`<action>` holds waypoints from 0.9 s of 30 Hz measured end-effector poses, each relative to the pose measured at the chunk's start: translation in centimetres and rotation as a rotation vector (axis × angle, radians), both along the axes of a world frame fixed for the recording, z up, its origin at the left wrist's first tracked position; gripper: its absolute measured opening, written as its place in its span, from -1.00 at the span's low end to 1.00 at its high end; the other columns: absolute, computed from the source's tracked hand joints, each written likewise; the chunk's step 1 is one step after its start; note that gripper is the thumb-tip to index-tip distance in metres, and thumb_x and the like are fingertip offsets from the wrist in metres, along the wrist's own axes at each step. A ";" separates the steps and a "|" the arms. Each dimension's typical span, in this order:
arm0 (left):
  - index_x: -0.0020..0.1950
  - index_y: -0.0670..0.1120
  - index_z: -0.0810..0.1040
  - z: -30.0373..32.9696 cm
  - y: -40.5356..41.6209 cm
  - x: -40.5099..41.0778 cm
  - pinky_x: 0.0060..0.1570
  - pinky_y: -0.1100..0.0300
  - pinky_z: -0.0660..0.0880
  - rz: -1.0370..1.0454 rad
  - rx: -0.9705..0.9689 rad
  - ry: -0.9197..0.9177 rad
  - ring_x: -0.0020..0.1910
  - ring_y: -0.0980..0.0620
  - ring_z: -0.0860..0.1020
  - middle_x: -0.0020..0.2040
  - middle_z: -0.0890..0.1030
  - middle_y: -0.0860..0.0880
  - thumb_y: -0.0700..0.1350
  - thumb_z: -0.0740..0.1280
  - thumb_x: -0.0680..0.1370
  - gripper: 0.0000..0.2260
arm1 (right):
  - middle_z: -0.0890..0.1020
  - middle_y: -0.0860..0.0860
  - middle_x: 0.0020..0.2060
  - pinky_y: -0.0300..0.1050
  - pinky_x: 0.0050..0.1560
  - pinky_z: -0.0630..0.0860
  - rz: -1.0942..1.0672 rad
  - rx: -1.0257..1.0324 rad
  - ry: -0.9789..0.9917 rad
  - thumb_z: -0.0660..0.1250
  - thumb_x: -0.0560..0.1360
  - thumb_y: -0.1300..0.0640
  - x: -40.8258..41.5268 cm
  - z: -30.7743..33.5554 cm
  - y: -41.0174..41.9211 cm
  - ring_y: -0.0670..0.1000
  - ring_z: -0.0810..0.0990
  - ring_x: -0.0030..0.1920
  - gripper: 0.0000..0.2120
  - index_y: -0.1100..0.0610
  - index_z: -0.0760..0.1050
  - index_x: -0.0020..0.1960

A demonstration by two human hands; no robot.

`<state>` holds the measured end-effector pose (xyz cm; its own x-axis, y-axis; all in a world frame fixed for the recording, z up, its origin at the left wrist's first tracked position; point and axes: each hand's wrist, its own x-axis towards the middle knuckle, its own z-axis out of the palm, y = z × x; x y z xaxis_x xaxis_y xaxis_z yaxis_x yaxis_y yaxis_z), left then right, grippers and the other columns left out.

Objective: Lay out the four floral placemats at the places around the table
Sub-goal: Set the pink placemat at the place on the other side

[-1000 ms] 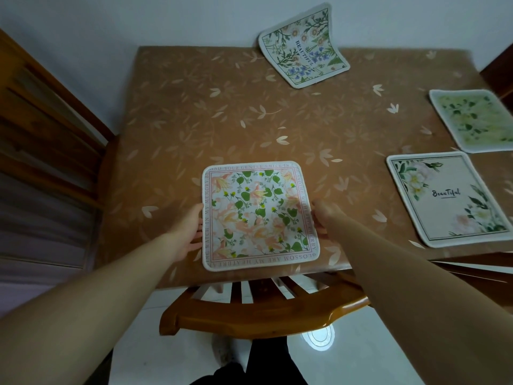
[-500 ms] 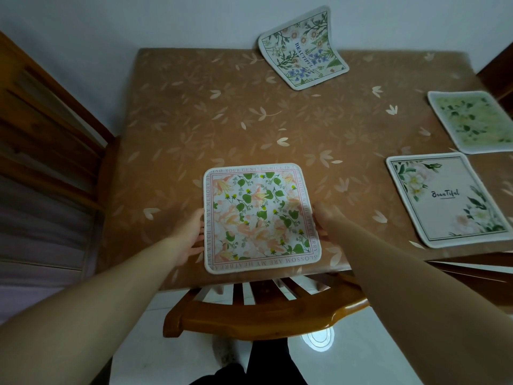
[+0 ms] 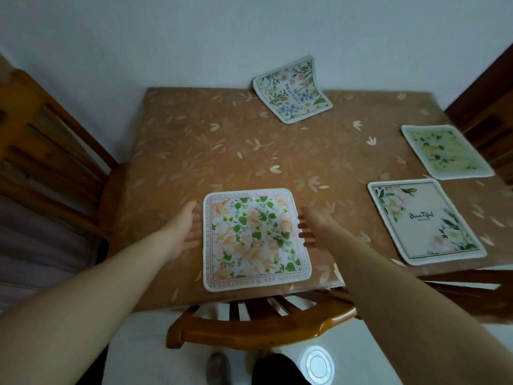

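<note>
A peach-and-green floral placemat (image 3: 254,238) lies flat at the table's near edge in front of me. My left hand (image 3: 186,227) is at its left side and my right hand (image 3: 316,227) at its right side, both with fingers spread and holding nothing. A white "Beautiful" placemat (image 3: 424,220) lies at the near right. A pale green placemat (image 3: 445,151) sits behind it at the right edge. A fourth placemat (image 3: 291,93) with blue flowers rests at the far edge, its back half curled up against the wall.
The table (image 3: 222,151) wears a brown leaf-patterned cover. A wooden chair (image 3: 258,326) is tucked under the near edge below me. Another chair (image 3: 55,162) stands at the left side, and dark wooden chair parts (image 3: 488,112) show at the right.
Both hands have let go of the peach placemat's side edges and opened, lifting slightly off it. The placemat stays flat where it was.
</note>
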<state>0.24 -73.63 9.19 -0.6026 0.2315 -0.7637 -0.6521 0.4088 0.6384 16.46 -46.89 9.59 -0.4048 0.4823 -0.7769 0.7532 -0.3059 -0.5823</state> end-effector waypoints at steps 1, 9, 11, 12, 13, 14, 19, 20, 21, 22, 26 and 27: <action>0.05 -0.07 0.57 1.4 0.2 -0.1 0.25 -0.10 0.50 0.009 0.022 0.014 0.12 -0.09 0.57 0.08 0.62 -0.09 0.26 0.15 0.64 -0.58 | 0.62 0.09 0.09 0.09 0.08 0.53 -0.021 -0.007 0.057 0.16 0.68 -0.16 -0.3 1.2 -0.3 0.10 0.60 -0.01 -0.59 0.15 0.56 0.19; 0.14 -0.13 0.64 13.7 1.4 -0.1 0.02 0.01 0.54 0.091 0.236 0.222 0.09 -0.12 0.62 0.15 0.68 -0.15 0.20 0.11 0.69 -0.53 | 0.70 0.04 0.11 0.04 -0.05 0.57 -0.215 -0.199 0.555 0.24 0.68 -0.14 -3.1 10.9 -5.8 0.13 0.69 0.10 -0.67 0.08 0.62 0.18; 0.14 -0.13 0.65 17.9 1.2 -0.2 0.08 -0.03 0.55 0.136 0.271 0.302 0.10 -0.12 0.64 0.15 0.69 -0.15 0.19 0.11 0.69 -0.53 | 0.71 0.06 0.13 0.05 -0.01 0.58 -0.234 -0.243 0.647 0.24 0.69 -0.11 -4.2 14.0 -6.9 0.11 0.70 0.09 -0.70 0.07 0.61 0.19; 0.16 -0.12 0.65 19.8 1.0 -0.4 0.10 -0.04 0.55 0.144 0.285 0.345 0.13 -0.13 0.64 0.15 0.69 -0.14 0.20 0.12 0.69 -0.53 | 0.70 0.05 0.16 0.04 0.01 0.59 -0.236 -0.255 0.695 0.24 0.70 -0.11 -4.8 15.4 -7.2 0.11 0.70 0.11 -0.69 0.07 0.60 0.23; 0.18 -0.11 0.65 21.5 0.7 -0.5 0.10 -0.02 0.57 0.155 0.298 0.390 0.15 -0.13 0.64 0.15 0.70 -0.13 0.20 0.12 0.69 -0.53 | 0.70 0.05 0.18 0.04 0.01 0.59 -0.240 -0.262 0.744 0.23 0.70 -0.10 -5.3 16.7 -7.3 0.12 0.69 0.14 -0.67 0.08 0.58 0.28; 0.19 -0.09 0.65 23.0 0.3 -0.7 0.08 -0.01 0.57 0.172 0.311 0.438 0.16 -0.12 0.65 0.16 0.70 -0.12 0.20 0.11 0.69 -0.54 | 0.69 0.04 0.20 0.04 0.02 0.59 -0.249 -0.265 0.790 0.22 0.71 -0.10 -5.9 17.9 -7.3 0.12 0.69 0.15 -0.66 0.08 0.56 0.33; 0.21 -0.07 0.63 27.3 -2.2 -0.6 -0.05 0.05 0.55 0.314 0.357 0.593 0.11 -0.04 0.68 0.16 0.71 -0.07 0.20 0.12 0.68 -0.56 | 0.68 0.04 0.24 0.06 0.10 0.59 -0.275 -0.305 0.934 0.22 0.71 -0.07 -7.3 21.3 -9.1 0.09 0.69 0.13 -0.65 0.07 0.55 0.38; 0.23 -0.07 0.62 27.7 -2.8 -0.5 -0.05 0.06 0.54 0.329 0.364 0.607 0.10 -0.03 0.68 0.17 0.70 -0.07 0.20 0.13 0.68 -0.56 | 0.69 0.04 0.23 0.07 0.10 0.59 -0.267 -0.310 0.951 0.23 0.70 -0.07 -7.5 21.6 -9.8 0.08 0.69 0.12 -0.66 0.06 0.56 0.37; 0.23 -0.07 0.62 28.0 -3.5 -0.4 -0.04 0.06 0.54 0.338 0.370 0.619 0.11 -0.03 0.67 0.18 0.70 -0.08 0.20 0.14 0.67 -0.57 | 0.70 0.03 0.22 0.06 0.07 0.59 -0.260 -0.315 0.966 0.24 0.69 -0.08 -7.6 21.9 -10.6 0.07 0.70 0.10 -0.66 0.05 0.57 0.37; 0.23 -0.07 0.62 28.4 -4.1 -0.4 -0.02 0.05 0.54 0.342 0.376 0.634 0.12 -0.03 0.67 0.19 0.69 -0.08 0.21 0.14 0.67 -0.57 | 0.71 0.02 0.21 0.04 0.03 0.58 -0.257 -0.319 0.980 0.26 0.68 -0.09 -7.7 22.2 -11.4 0.05 0.70 0.08 -0.66 0.03 0.58 0.37; 0.20 -0.05 0.64 30.9 -7.1 -1.0 0.00 0.04 0.55 0.359 0.422 0.731 0.13 -0.03 0.68 0.15 0.73 -0.05 0.22 0.15 0.66 -0.57 | 0.73 0.00 0.19 0.02 0.02 0.61 -0.256 -0.277 1.030 0.27 0.68 -0.09 -8.7 24.4 -14.3 0.09 0.73 0.10 -0.70 0.00 0.60 0.32; 0.18 -0.04 0.65 31.6 -8.0 -1.2 0.00 0.04 0.55 0.350 0.442 0.766 0.11 -0.01 0.70 0.11 0.74 -0.02 0.22 0.16 0.65 -0.58 | 0.74 -0.01 0.17 0.01 0.02 0.62 -0.268 -0.252 1.057 0.27 0.68 -0.08 -9.1 25.1 -15.1 0.09 0.74 0.12 -0.73 -0.02 0.61 0.29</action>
<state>-0.95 -81.60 40.76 -0.9931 0.1160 -0.0184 -0.0315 -0.1114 0.9933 7.36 -62.03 34.65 -0.8261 0.5299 -0.1916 -0.1914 -0.5837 -0.7891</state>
